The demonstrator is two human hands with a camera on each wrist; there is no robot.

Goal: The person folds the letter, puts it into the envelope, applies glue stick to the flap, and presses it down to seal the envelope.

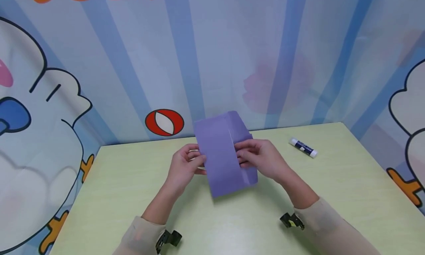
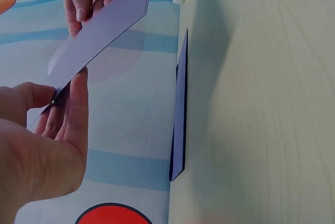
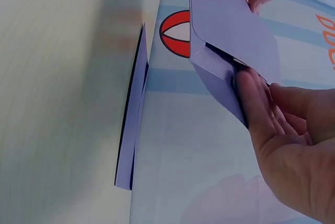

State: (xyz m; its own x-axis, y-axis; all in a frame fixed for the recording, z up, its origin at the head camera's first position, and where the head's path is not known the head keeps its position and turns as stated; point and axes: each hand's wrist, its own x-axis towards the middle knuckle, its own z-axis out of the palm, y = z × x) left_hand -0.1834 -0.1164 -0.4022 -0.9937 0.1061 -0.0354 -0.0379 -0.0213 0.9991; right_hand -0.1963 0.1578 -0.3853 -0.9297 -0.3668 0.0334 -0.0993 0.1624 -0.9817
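Purple envelope [image 1: 217, 155] is held up over the table [image 1: 119, 188] directly between both hands, long axis running far-to-near, slightly tilted; the left hand [image 1: 186, 163] pinches its left edge, the right hand [image 1: 263, 157] grips its right, folded side, neither nearer. Glue stick [image 1: 303, 147] lies beyond the right hand, second purple piece [image 2: 180, 124] on the tabletop, neither between hands and envelope.

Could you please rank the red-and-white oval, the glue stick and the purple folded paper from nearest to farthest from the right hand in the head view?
1. Purple folded paper: held in the right hand.
2. Glue stick: on the table, right of that hand.
3. Red-and-white oval: on the backdrop, well to the left.
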